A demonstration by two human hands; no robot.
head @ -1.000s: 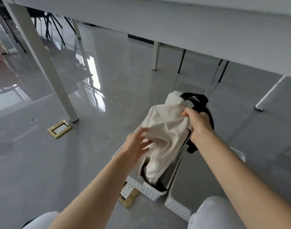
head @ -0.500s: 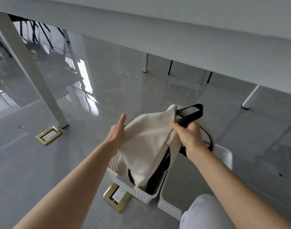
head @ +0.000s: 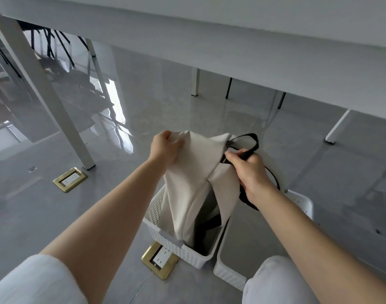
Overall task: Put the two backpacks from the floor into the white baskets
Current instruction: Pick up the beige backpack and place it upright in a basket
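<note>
- The left hand (head: pixel 165 148) has its grip closed on a bunched corner of the cream canvas backpack (head: pixel 194 185), pinching the fabric at the bag's top left.
- The right hand (head: pixel 248 172) is closed round the black strap (head: pixel 248 143) at the bag's top right; a loop of that strap stands up just above the knuckles and more of it trails down behind the wrist.
- The backpack hangs straight below both grips, its long axis close to upright, and its lower end is already down inside the left white basket (head: pixel 176 244) on the floor (head: pixel 122 205).
- A second white basket (head: pixel 301 202) stands touching the first, below and to the outside of the right grip; I can make out no bag in it, though the arm hides part of it.
- By my reckoning the coming move is simply downward: both hands sit about level over the basket mouth, so neither is clearly nearer. The soft upper half will need folding in.
- A brass floor socket (head: pixel 160 260) lies just beside the basket's near corner, partly under it.
</note>
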